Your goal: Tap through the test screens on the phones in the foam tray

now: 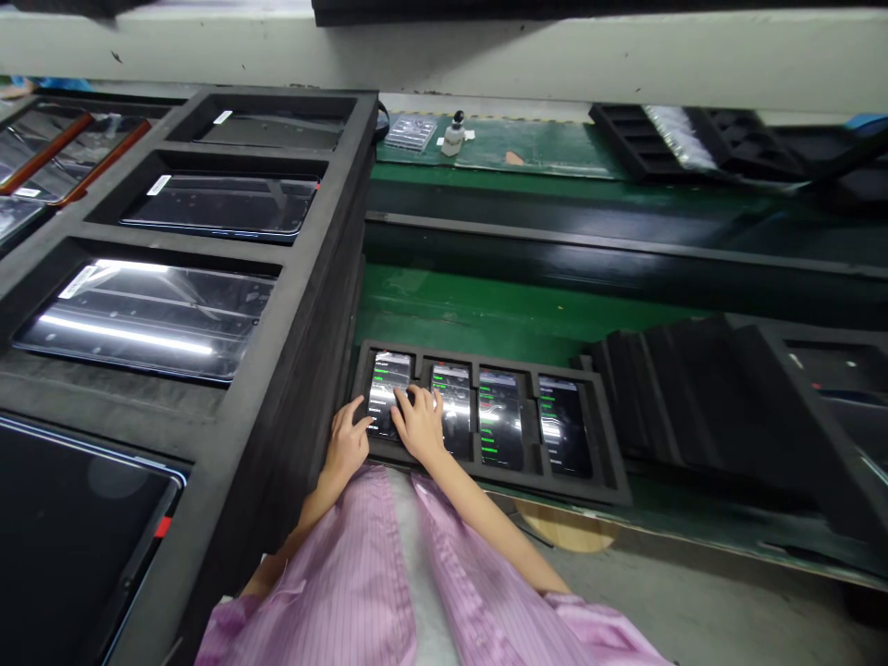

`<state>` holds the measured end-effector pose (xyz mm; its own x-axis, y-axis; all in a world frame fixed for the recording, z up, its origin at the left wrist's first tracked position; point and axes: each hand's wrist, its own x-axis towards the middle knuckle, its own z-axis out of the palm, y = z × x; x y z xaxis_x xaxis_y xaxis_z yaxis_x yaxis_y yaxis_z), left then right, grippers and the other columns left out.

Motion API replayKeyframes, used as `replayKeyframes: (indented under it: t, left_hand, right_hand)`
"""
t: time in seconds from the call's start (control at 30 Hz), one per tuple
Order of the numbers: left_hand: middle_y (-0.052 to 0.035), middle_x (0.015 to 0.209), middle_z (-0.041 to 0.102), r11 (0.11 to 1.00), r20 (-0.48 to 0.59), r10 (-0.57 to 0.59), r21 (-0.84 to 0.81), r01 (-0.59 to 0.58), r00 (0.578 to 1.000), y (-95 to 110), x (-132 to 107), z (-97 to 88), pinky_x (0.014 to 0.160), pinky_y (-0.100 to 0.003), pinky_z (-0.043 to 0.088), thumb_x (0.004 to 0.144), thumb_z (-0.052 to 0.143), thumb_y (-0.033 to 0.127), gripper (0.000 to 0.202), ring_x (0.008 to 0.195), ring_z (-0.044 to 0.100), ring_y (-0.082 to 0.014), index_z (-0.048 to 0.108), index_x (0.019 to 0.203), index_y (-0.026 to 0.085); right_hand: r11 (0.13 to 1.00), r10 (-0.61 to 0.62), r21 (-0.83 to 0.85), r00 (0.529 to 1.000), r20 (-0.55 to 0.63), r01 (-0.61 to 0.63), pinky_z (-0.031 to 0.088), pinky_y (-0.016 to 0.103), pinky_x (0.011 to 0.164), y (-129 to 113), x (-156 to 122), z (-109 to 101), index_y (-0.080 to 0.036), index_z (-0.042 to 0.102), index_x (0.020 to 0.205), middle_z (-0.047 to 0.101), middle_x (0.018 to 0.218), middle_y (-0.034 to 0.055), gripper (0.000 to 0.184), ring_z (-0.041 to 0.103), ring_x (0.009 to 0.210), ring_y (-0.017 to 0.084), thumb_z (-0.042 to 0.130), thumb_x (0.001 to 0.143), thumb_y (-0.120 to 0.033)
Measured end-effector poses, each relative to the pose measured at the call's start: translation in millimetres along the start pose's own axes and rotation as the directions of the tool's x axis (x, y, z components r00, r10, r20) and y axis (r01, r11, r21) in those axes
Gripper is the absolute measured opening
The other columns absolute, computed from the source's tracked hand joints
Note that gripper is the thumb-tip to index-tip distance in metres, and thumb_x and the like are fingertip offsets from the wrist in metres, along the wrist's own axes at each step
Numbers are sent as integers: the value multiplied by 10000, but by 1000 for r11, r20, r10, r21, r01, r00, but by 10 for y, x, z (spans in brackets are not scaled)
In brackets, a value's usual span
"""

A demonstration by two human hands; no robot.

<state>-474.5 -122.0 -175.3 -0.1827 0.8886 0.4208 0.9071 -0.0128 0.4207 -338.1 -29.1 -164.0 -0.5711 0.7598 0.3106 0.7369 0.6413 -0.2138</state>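
A black foam tray [610, 444] lies on the green bench in front of me, with several smartphones lying in its slots, their screens lit with lines of text. My left hand [349, 439] rests at the tray's left end, its fingers apart and reaching to the leftmost phone [383, 393]. From the right side of that phone, my right hand [420, 424] spreads its fingers between it and the second phone [454, 407], partly covering both. Neither hand grips anything. Farther right sit a third phone [500, 421] and a fourth phone [564, 427].
A tall stack of black foam trays [305, 305] stands close on my left, the top one holding film-covered phones [153, 310]. More foam trays [694, 398] lean at the right. Behind runs a dark conveyor belt [624, 227]; beyond it stands a small bottle [453, 137].
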Motion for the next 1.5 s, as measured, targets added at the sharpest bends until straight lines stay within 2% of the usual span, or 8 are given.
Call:
replayKeyframes:
  t: [0.17, 0.57, 0.9, 1.2, 1.5]
  left_hand:
    - [-109, 1199, 521, 1000, 2, -2, -5, 2, 1000, -8, -7, 5, 878, -419, 494, 760, 401, -19, 339, 1087, 511, -224, 665, 854, 171]
    - [-95, 1196, 528, 1000, -24, -5, -25, 4, 1000, -32, -22, 31, 873, -409, 505, 785, 379, -8, 360, 1083, 516, -211, 679, 848, 180]
    - [-81, 1182, 559, 1000, 8, 5, 1, -5, 1000, -29, -13, 4, 870, -408, 510, 786, 380, 4, 354, 1067, 525, -202, 685, 790, 184]
    - [-93, 1198, 543, 999, -4, -40, -36, 40, 999, -40, -35, 23, 886, -398, 501, 772, 364, -27, 387, 1075, 530, -203, 660, 908, 180]
    - [-90, 1179, 547, 997, -15, -56, -49, 55, 998, -47, -46, 46, 886, -396, 499, 739, 360, -58, 411, 1066, 535, -204, 654, 904, 176]
  right_hand:
    - [1000, -2, -19, 1000, 6, 2, 216, 445, 999, -2, 7, 6, -178, 582, 1146, 544, 1086, 113, 365, 419, 1013, 227, 363, 902, -337]
    - [999, -2, -43, 995, -99, -3, 220, 421, 995, 31, -91, -38, -169, 612, 1086, 578, 996, 95, 330, 452, 952, 207, 368, 898, -289]
    - [1000, 27, -3, 998, -55, -27, 226, 417, 993, 29, -92, -30, -171, 603, 1100, 571, 1015, 97, 324, 445, 973, 206, 371, 896, -267]
    - [999, 32, 25, 999, -36, -31, 226, 423, 996, 30, -86, -45, -174, 626, 1025, 563, 1003, 97, 295, 442, 958, 203, 375, 891, -253]
    - [1000, -9, 26, 998, -65, 11, 237, 418, 994, 23, -92, -57, -173, 632, 992, 563, 985, 90, 276, 441, 940, 200, 391, 871, -232]
